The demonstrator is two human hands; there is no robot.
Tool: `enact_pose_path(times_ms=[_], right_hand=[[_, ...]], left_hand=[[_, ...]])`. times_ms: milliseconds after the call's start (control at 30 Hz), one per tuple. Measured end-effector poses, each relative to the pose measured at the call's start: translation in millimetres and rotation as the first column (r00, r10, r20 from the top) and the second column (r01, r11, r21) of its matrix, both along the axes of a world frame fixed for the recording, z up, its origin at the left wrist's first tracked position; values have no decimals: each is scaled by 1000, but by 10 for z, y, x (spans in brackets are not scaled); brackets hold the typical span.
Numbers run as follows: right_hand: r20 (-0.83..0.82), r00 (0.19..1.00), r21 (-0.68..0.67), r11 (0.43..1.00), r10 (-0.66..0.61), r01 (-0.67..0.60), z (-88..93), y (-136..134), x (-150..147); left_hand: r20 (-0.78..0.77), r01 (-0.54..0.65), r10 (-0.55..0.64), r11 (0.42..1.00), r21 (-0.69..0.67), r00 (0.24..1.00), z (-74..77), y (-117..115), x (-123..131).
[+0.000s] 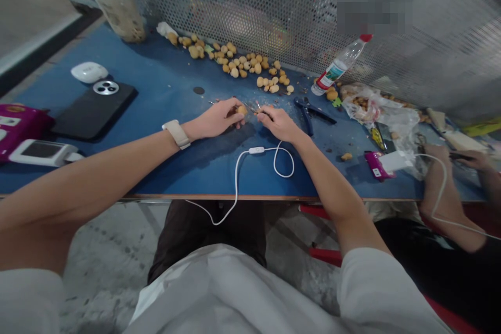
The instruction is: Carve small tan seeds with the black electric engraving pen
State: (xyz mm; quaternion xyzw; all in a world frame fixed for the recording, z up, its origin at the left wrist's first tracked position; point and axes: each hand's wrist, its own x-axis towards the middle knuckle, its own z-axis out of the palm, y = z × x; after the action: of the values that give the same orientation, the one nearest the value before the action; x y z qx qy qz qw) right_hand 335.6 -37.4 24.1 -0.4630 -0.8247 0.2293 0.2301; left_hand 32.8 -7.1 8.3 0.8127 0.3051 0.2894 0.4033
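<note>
Pinching small tan gourd (242, 110) in left hand (219, 118), left of blue pliers (309, 111); gripping thin tool (258, 106) in right hand (279, 123), nearer pliers.

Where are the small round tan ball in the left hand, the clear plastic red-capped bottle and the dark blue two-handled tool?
Small round tan ball (242, 110): head view, on its visible side.
Clear plastic red-capped bottle (332, 72): head view, on its label.
Dark blue two-handled tool (321, 114): head view, on one handle.
</note>
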Motion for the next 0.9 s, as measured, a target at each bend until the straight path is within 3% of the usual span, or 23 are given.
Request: enact_pose_path(times_ms=[900], right_hand=[[-8,999,-15,999,48,-48,31,-5,-7]], left_hand=[[1,-58,58,998,-15,998,20,-31,7]])
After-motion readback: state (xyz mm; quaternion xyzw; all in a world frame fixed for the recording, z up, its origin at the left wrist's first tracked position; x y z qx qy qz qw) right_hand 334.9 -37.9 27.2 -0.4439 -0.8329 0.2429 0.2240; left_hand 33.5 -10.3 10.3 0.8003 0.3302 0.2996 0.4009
